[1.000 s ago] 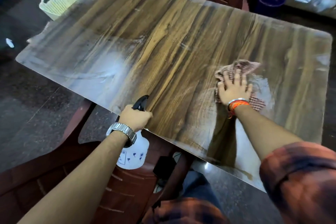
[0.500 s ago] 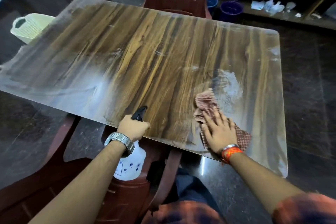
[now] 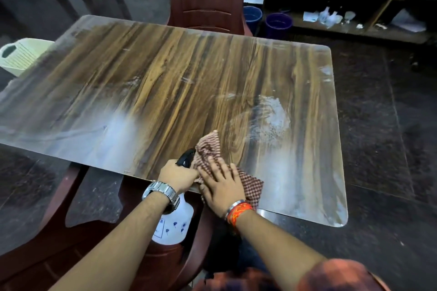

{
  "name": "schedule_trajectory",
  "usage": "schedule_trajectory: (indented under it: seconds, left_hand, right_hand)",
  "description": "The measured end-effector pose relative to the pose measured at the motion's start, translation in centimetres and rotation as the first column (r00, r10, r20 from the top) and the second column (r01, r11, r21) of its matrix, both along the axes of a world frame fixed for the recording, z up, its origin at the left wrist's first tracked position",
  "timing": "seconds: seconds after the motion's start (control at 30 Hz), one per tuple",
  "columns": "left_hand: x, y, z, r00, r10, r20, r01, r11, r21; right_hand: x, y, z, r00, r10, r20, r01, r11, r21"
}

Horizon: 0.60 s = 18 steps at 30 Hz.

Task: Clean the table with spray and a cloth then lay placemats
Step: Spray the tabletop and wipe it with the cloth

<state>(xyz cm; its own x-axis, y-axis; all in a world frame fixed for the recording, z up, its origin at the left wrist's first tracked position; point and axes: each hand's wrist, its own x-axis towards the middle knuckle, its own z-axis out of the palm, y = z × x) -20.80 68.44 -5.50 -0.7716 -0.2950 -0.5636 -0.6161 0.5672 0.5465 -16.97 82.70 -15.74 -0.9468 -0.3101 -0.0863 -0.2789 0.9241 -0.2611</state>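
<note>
our flat right hand (image 3: 222, 184) presses the cloth (image 3: 209, 146), which juts out at 11 and 3 o'clock; our left hand (image 3: 178, 176), at 9 o'clock, grips the spray bottle (image 3: 175, 222).

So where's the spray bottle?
Head view, low centre: the bottle hangs just below the table's near edge, gripped by the left hand, beside the cloth.
</note>
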Motion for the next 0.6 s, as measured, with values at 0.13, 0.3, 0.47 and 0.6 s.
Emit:
schedule_trajectory:
  seconds: [0.13, 0.3, 0.47, 0.6]
  left_hand:
    - [-1.1, 1.2, 0.5, 1.0, 0.026, -0.005, -0.026, 0.999, -0.034]
    - [-2.5, 2.9, 1.1, 0.998, 0.068, 0.007, -0.067, 0.996, -0.063]
    - [-3.2, 4.8, 1.2, 0.998, 0.066, 0.003, -0.065, 0.99, -0.128]
    - [-3.5, 5.9, 1.3, 0.997, 0.071, 0.018, -0.067, 0.982, -0.177]
  right_hand:
    - [-3.6, 3.3, -0.3, 0.95, 0.312, -0.013, -0.311, 0.949, 0.045]
    - [-11.4, 12.2, 0.0, 0.997, 0.069, 0.045, -0.072, 0.995, 0.074]
    - [-19.9, 21.5, 0.3, 0.936, -0.337, 0.104, 0.331, 0.941, 0.071]
    - [-20.9, 20.2, 0.6, 0.861, -0.492, 0.129, 0.49, 0.87, 0.052]
